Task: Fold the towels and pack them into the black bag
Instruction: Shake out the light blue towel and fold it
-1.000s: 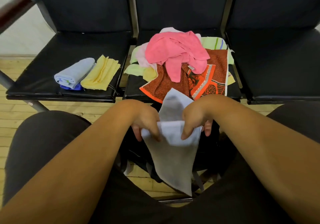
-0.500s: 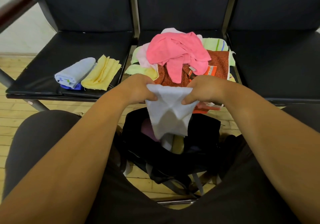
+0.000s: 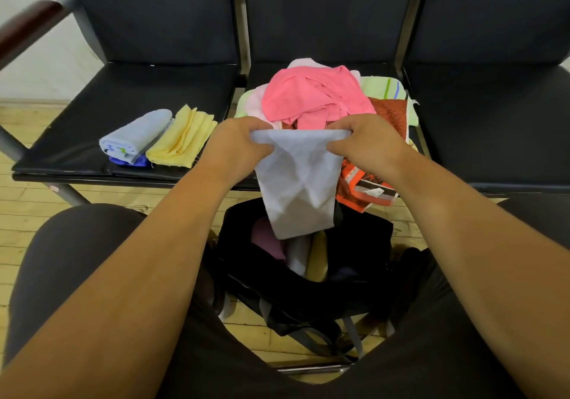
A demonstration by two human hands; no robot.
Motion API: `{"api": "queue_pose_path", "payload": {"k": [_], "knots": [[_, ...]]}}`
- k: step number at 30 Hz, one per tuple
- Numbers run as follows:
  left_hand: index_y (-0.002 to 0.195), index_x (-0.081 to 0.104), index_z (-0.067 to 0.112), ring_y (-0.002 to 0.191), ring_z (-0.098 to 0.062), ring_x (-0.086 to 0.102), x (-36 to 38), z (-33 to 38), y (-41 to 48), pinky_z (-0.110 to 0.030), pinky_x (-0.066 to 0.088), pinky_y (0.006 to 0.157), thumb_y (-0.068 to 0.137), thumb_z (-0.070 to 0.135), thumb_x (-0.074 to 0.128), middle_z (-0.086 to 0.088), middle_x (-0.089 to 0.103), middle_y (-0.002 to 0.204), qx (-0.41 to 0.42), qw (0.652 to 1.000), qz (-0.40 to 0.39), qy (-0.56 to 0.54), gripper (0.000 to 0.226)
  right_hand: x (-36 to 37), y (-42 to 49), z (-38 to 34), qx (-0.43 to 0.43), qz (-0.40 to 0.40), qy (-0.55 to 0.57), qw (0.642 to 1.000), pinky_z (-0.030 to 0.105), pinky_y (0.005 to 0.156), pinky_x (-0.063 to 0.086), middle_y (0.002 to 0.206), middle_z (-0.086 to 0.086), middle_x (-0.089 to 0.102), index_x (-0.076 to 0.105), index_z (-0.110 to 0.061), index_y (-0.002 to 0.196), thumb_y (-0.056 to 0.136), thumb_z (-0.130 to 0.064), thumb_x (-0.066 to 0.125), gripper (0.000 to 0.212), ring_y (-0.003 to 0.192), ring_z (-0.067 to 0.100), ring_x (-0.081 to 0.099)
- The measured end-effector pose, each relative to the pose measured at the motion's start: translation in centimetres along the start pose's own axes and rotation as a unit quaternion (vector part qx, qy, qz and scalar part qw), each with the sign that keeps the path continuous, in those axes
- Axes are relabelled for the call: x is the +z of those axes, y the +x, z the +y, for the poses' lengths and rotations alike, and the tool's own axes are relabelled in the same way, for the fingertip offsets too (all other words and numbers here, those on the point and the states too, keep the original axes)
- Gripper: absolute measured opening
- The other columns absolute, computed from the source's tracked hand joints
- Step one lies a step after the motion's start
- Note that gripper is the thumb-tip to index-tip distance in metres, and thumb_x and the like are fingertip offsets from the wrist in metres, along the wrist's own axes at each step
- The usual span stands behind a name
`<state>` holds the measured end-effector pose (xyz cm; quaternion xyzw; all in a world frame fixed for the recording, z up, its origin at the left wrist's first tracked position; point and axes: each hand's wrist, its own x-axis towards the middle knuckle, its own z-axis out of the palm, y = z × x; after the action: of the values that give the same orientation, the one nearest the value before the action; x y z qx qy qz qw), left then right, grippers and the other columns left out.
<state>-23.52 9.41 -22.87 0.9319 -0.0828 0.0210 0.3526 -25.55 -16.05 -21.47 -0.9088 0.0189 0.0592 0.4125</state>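
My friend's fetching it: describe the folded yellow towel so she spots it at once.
On the left seat of the black row, two folded towels lie side by side. The yellow towel is the one nearer the middle seat, flat and layered, unlike the thicker pale blue towel beside it.

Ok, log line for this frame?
stage: folding | left hand: grips white towel | right hand: grips white towel | bag: open, below
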Motion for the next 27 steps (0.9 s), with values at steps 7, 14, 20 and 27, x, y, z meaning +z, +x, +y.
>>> {"api": "queue_pose_path", "payload": {"k": [7, 14, 20, 27], "knots": [[0.101, 0.076, 0.018, 0.076, -0.015, 0.063, 0.7, -0.2, 0.2, -0.023, 0.049, 0.066, 0.093, 0.021, 0.073, 0.005, 0.065, 0.082, 0.001, 0.996, 0.057, 0.069, 0.008, 0.8, 0.7, 0.6, -0.022, 0.047, -0.068, 0.996, 0.018, 0.061, 0.04, 0.1, -0.004, 0.069, 0.076, -0.025, 0.107, 0.097, -0.021, 0.07, 0.013, 0.078, 0.004, 0.057], [0.1, 0.063, 0.015, 0.077, -0.013, 0.055, -0.4, 0.4, 0.3, -0.031, 0.045, 0.065, 0.1, 0.026, 0.069, 0.002, 0.061, 0.091, -0.009, 1.0, -0.007, -0.024, 0.012, 0.0, 0.5, 0.3, -0.009, 0.017, 0.025, 0.999, 0.028, 0.064, 0.042, 0.109, 0.008, 0.063, 0.072, -0.022, 0.097, 0.094, -0.029, 0.073, 0.008, 0.078, 0.017, 0.058], [0.119, 0.061, 0.023, 0.096, -0.012, 0.063, -1.4, 0.3, 0.5, -0.03, 0.048, 0.071, 0.103, 0.046, 0.064, 0.006, 0.066, 0.109, -0.09, 0.991, -0.038, -0.09, 0.028, -0.7, 0.0, -0.7, 0.059, -0.035, 0.138, 0.988, 0.049, 0.089, 0.065, 0.107, 0.0, 0.076, 0.072, -0.026, 0.11, 0.096, -0.029, 0.072, 0.015, 0.101, 0.024, 0.074], [0.125, 0.075, 0.015, 0.113, -0.026, 0.076, -1.4, 1.1, 0.5, -0.043, 0.061, 0.094, 0.098, 0.034, 0.077, -0.003, 0.081, 0.116, -0.216, 0.864, -0.031, -0.454, 0.032, -0.6, 0.3, -1.5, 0.118, -0.076, 0.516, 0.845, 0.042, 0.102, 0.059, 0.125, 0.008, 0.078, 0.069, -0.01, 0.136, 0.106, -0.032, 0.066, 0.037, 0.119, 0.029, 0.074]]}}
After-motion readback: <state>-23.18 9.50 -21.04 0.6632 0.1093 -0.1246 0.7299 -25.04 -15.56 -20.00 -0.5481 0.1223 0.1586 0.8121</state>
